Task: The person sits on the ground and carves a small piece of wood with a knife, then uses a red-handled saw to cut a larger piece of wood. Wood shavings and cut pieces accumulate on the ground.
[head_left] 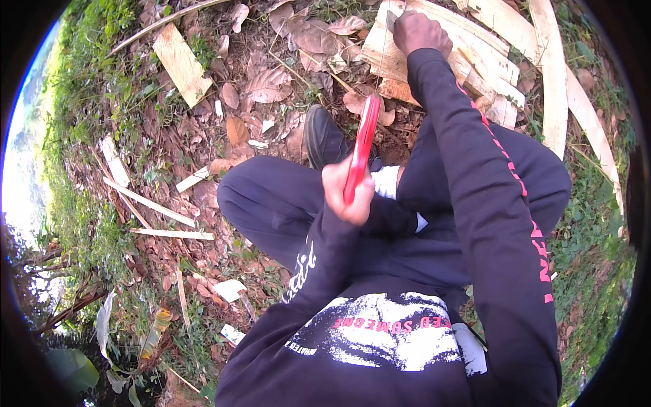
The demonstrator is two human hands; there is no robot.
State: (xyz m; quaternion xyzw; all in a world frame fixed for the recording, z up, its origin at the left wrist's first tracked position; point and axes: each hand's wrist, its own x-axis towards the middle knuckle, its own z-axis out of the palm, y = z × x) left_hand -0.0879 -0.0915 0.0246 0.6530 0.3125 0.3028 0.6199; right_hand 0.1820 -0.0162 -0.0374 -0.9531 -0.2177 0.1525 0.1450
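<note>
My left hand is closed around the red handle of a handsaw, held in front of my crossed legs. The thin blade shows almost edge-on, running up from the handle toward the stacked wooden boards. At the far end of those boards, my right hand is closed and rests on the wood, arm stretched out. A small grey flat piece shows beside its thumb. Whatever lies inside the right fingers is hidden, and where the blade meets the wood is hard to make out.
Long pale wood strips lie at the far right. A short board and several thin offcuts are scattered among brown leaves at left. My dark shoe stands just left of the saw. Green plants border the left side.
</note>
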